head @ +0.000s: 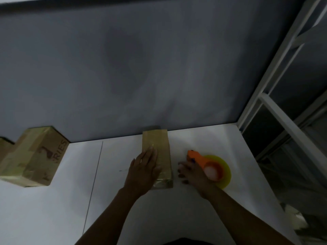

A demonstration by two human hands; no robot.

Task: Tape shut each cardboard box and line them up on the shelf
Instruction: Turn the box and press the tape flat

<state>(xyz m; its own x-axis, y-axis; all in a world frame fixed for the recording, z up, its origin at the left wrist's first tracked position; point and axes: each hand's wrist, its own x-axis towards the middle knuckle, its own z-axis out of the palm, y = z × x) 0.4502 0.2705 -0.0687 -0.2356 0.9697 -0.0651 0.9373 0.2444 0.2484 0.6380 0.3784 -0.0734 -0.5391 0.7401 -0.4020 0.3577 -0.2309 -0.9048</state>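
View from a head-worn camera, dim light; a narrow cardboard box (159, 144) lies mid-bench, its long axis running straight away from the person until the far end meets the grey wall; the left hand (143, 172) rests flat on its near half, fingers straight, pinning it down; just to the box's right, the right hand (192, 174) curls over the orange handle of a tape dispenser (215, 167) with a yellow-green roll, which sits on the white bench (53, 209); the right hand is therefore the nearer one to bring tape across, probably along the box's length; well to the left stands a larger taped box (35, 156); a white shelf frame (283, 124) rises at right.
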